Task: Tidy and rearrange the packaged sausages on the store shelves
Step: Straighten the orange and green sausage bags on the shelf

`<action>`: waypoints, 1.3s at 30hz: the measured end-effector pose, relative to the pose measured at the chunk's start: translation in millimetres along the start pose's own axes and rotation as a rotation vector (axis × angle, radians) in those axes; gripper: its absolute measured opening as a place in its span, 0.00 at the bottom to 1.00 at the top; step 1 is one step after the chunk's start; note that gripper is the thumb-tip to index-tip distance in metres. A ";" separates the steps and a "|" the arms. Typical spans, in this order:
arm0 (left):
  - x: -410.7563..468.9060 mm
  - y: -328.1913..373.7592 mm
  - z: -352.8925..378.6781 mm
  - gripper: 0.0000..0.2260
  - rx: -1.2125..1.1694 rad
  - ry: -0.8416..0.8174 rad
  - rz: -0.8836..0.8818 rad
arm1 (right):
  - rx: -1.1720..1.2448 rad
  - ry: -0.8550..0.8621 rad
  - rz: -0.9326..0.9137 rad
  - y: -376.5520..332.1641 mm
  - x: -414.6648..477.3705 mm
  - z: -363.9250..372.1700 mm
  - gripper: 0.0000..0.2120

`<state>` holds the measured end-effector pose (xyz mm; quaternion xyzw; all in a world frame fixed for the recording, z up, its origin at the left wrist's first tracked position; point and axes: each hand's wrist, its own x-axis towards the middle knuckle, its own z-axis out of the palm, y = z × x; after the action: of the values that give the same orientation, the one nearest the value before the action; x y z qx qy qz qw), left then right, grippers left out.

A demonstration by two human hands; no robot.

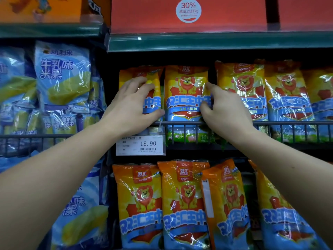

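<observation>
On the upper wire-fronted shelf a row of orange and blue sausage packs with a lion picture stands upright behind the wire rail (288, 122). The left hand (133, 103) grasps the leftmost sausage pack (152, 101) of that row, its fingers curled over the pack's front and its thumb hooked under the lower right corner, just above the rail. The right hand (227, 109) grips the centre sausage pack (185, 92) just beside it, with the thumb pressed on the printed front and the other fingers round the right edge, the forefinger pointing up along that edge. The two held packs stand side by side, nearly touching. To the right of the right hand three more sausage packs (288, 92) of the same kind stand in the row, overlapping one another. A price tag (140, 144) reading 16.90 hangs from the rail below the left hand. On the shelf beneath, more of these packs face forward, and one tilted pack (227, 204) among them is turned partly side-on and leans against its neighbour. The bay to the left holds pale blue snack bags (63, 74) stacked loosely. On the top shelf sits a red carton (234, 13) bearing a white drop-shaped label marked 30%, with an orange carton (39, 8) to its left
</observation>
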<state>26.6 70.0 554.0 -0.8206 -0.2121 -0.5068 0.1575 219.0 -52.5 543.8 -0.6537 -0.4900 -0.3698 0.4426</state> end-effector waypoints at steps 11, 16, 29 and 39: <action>-16.4 11.2 1.9 0.21 0.022 0.101 -0.025 | -0.084 0.149 -0.244 19.3 -23.9 -11.5 0.23; -13.9 30.3 1.8 0.25 0.031 0.090 0.036 | -0.088 0.291 -0.164 51.4 -27.3 -41.6 0.25; 43.0 96.7 28.6 0.39 0.097 -0.262 0.115 | -0.285 -0.189 -0.253 71.4 20.9 -76.0 0.39; 40.3 95.1 33.1 0.39 0.189 -0.248 0.014 | -0.401 -0.429 -0.394 85.2 45.3 -63.4 0.43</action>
<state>116.2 11.4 571.6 -0.8599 -0.2707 -0.3784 0.2102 309.5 -108.9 588.1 -0.6833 -0.6063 -0.3910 0.1126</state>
